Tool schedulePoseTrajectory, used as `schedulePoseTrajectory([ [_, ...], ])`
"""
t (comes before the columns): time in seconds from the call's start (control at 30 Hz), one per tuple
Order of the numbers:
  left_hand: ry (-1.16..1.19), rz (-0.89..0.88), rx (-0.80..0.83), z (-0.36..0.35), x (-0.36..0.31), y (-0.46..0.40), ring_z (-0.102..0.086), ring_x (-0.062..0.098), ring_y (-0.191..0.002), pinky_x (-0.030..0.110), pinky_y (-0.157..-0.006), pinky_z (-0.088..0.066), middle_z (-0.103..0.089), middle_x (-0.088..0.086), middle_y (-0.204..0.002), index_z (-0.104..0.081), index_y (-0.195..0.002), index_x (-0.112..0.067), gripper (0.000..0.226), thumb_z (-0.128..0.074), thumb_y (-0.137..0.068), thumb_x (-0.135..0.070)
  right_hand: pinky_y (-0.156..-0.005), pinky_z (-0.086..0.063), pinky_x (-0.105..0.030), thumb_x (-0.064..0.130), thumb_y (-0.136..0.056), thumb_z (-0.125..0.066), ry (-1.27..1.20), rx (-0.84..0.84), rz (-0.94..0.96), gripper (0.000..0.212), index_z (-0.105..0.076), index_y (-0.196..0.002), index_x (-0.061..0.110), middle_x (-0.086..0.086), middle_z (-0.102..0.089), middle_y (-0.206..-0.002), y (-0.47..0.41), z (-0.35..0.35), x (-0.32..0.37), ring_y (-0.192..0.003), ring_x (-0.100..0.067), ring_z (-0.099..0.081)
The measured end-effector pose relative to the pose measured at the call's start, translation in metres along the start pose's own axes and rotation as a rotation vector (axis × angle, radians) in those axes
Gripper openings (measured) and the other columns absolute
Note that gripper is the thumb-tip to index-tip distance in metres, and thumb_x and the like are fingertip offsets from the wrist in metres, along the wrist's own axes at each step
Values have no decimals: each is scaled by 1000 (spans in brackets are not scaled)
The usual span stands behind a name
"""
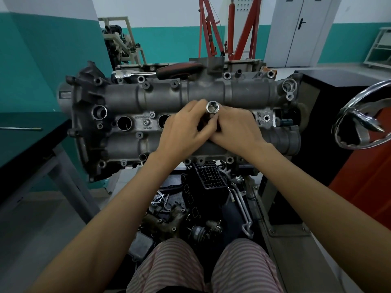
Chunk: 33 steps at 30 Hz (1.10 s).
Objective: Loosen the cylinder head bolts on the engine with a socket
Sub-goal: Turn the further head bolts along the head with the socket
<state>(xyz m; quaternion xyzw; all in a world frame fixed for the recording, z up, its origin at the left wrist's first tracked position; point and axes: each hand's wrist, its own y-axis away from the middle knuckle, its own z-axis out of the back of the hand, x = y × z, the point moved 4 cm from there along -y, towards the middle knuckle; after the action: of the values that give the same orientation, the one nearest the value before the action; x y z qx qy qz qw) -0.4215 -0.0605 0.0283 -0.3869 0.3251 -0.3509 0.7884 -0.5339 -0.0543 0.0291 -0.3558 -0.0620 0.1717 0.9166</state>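
The grey engine cylinder head (148,96) lies across the middle of the view, with several bolts and open plug wells on top. Over its centre, my left hand (182,132) and my right hand (237,130) meet around a shiny chrome socket (212,107). The socket's open hex end points up toward me. Fingers of both hands curl round the part below the socket, which they hide. A chrome ratchet (131,74) with a red and black handle (179,69) lies on the far edge of the head.
A dark green workbench (27,140) stands at the left with a thin rod on it. A chrome handwheel (359,121) and a black and orange cabinet are at the right. Loose engine parts (190,208) lie below the head. A red engine hoist (228,28) stands behind.
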Motion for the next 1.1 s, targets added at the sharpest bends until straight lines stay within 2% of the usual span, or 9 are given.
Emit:
schedulePoseTrajectory([
  [0.1,18,16,-46,0,4,0,-39,7,-60,24,-55,-32,-41,-8,-69,-47,-71,-20,22,-54,-87,-33,-61,-36,-33,42,-85,-48,39,24,-20,38,-63,-76,8,-11,-67,-74,-1,-2,-1,-72,-31,-61],
  [0.2,17,9,-52,1,3,1,-42,12,-59,25,-55,-34,-41,-5,-68,-52,-69,-12,29,-55,-87,-34,-60,-28,-31,31,-87,-52,12,9,-11,32,-64,-76,3,-16,-66,-73,0,0,0,-71,-35,-60],
  [0.4,-10,2,18,1,-2,1,-45,20,-62,32,-49,-37,-48,3,-75,-47,-78,-8,26,-46,-82,-34,-60,-27,-29,29,-85,-49,23,8,30,25,-55,-91,6,-10,-64,-84,0,-1,2,-74,-32,-59],
  [0.5,7,5,3,1,-1,0,-46,16,-62,33,-50,-41,-48,1,-74,-52,-78,-9,26,-49,-86,-34,-59,-28,-29,37,-84,-46,7,-31,2,33,-53,-95,7,-7,-66,-84,0,0,1,-74,-30,-61],
  [0.63,49,7,-60,2,3,-1,-52,21,-61,36,-53,-46,-54,9,-70,-60,-73,-5,33,-56,-87,-35,-64,-37,-32,52,-81,-32,44,-9,-1,53,-63,-94,12,-7,-68,-83,-1,-1,1,-78,-26,-63],
  [0.77,25,-20,-53,2,1,0,-49,23,-62,37,-52,-44,-51,9,-72,-53,-72,-4,35,-53,-86,-36,-60,-28,-32,29,-87,-51,7,14,15,31,-61,-74,3,-16,-66,-72,0,-1,-1,-69,-35,-60],
  [0.83,3,-24,-34,2,0,1,-46,22,-63,38,-50,-42,-49,7,-75,-49,-76,-4,31,-49,-84,-34,-61,-28,-32,26,-88,-49,41,36,30,26,-60,-78,5,-14,-65,-76,-1,-1,0,-71,-34,-60],
  [1.0,17,-3,-40,0,2,1,-46,13,-63,29,-52,-39,-47,-2,-76,-56,-81,-8,25,-52,-87,-32,-64,-34,-31,40,-86,-40,37,-10,2,37,-58,-94,9,-7,-66,-87,-1,-2,1,-79,-28,-61],
  [1.1,42,-4,-73,1,4,0,-44,10,-60,26,-53,-37,-48,1,-68,-60,-72,-6,31,-57,-87,-34,-66,-40,-34,49,-83,-37,31,-1,-18,47,-65,-93,13,-7,-69,-86,-2,-2,1,-81,-27,-62],
])
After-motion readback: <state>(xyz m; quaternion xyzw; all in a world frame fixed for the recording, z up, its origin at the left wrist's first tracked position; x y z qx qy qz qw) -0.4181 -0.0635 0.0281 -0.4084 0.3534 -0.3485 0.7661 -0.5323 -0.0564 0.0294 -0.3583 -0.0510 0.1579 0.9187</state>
